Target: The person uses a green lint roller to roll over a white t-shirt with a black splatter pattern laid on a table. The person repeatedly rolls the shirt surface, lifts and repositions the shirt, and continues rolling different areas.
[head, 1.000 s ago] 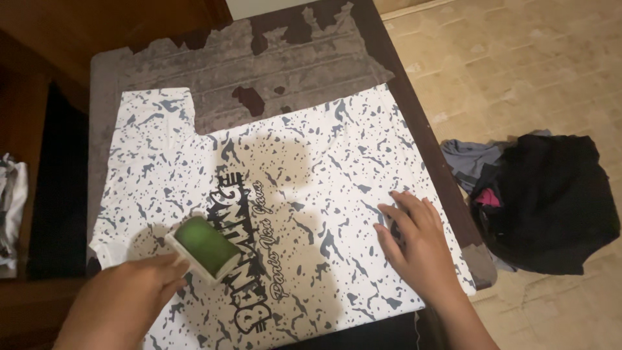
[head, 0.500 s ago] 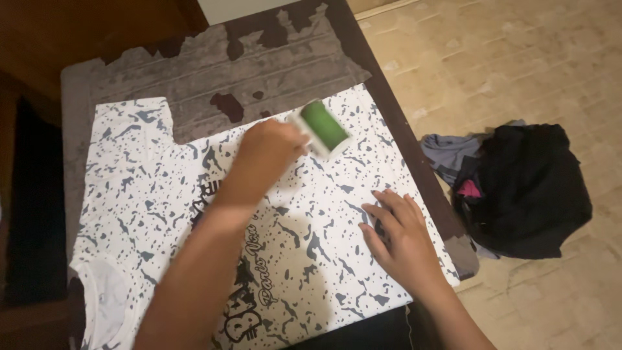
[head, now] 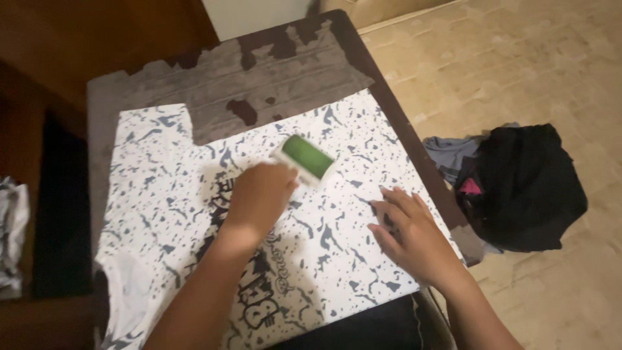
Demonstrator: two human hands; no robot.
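A person's left hand (head: 259, 194), fingers wrapped round the handle of a green lint roller (head: 304, 157), draws it back toward the middle of a white, dark-speckled T-shirt (head: 162, 194) after a stroke that reached the far hem half a second ago. The right hand (head: 408, 236), fingers spread flat, still pins the cloth to the worn surface (head: 214, 78). Dark clothes (head: 518, 188) lie heaped on the floor.

No packages, labels, signs or screens in view.
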